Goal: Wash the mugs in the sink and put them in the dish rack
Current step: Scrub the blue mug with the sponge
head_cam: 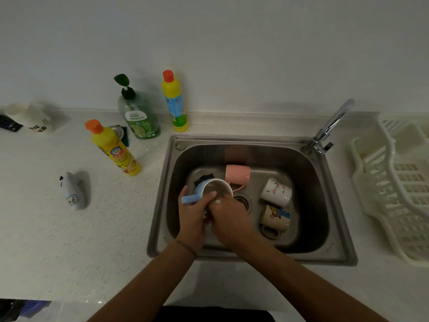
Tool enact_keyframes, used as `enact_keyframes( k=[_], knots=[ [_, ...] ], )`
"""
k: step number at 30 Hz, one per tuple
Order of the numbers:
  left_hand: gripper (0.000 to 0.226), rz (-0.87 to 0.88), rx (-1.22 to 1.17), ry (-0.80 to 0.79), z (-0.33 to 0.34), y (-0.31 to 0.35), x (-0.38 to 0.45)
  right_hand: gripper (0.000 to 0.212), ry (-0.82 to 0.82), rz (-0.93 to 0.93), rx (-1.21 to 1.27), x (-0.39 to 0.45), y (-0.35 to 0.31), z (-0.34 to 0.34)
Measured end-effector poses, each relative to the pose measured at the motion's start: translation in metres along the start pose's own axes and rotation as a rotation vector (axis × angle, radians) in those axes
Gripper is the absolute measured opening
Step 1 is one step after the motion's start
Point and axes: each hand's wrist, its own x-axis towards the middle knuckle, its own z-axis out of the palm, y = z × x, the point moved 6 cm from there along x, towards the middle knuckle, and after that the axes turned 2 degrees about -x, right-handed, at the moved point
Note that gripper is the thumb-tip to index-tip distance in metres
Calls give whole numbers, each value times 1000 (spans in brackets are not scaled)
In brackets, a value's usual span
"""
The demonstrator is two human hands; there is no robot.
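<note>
Over the steel sink (329, 256), my left hand (192, 219) grips a light blue mug (204, 189) by its body, handle pointing left and mouth tilted up. My right hand (228, 217) lies against the mug's near side with a dab of white foam by its fingers; what it holds is hidden. On the sink floor lie a pink mug (238, 174) on its side, a white mug with pink flowers (276, 192) and a beige cartoon mug (275, 219). A dark sponge (204, 178) sits behind the blue mug.
A white plastic dish rack (394, 189) stands on the counter to the right. The faucet (329, 129) rises at the sink's back right corner. Left of the sink stand two yellow bottles (116, 149) (174, 101) and a green soap dispenser (137, 112).
</note>
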Motion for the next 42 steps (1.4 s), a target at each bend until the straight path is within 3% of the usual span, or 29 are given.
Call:
enact_keyframes(
  k=[5,7,9,12,14,17,19,21,24,26,30,35,40,42],
  knots=[
    [100,70,107,-50,-1,7,4,19,89,139,183,1,-4,6],
    [97,96,171,-94,0,13,6,17,70,280,349,3,0,11],
    [93,100,233,-118,-3,20,9,23,-5,247,420,4,-3,9],
    [89,127,302,-148,-10,32,15,43,-181,-55,22,4,-10,0],
    [84,153,331,-170,-10,38,18,51,-209,-93,-150,3,-8,1],
    [67,131,292,-129,-4,36,16,42,-97,20,74,12,-10,2],
    [69,117,288,-120,-1,34,15,32,-68,86,231,15,-9,3],
    [67,114,313,-117,-3,35,17,37,-125,33,119,11,-8,1],
    [68,135,376,-145,-5,36,20,54,-207,-108,-265,3,-4,2],
    [68,160,400,-147,-4,35,18,57,-225,-100,-310,3,-1,5],
    [69,208,443,-163,0,34,17,54,-257,-49,-193,5,6,10],
    [68,198,413,-151,3,32,17,38,-308,50,121,14,4,7],
    [66,169,399,-140,1,37,21,56,-181,-93,-185,4,6,-5],
    [61,162,352,-133,8,35,17,46,-139,7,-24,9,4,-4]
  ],
)
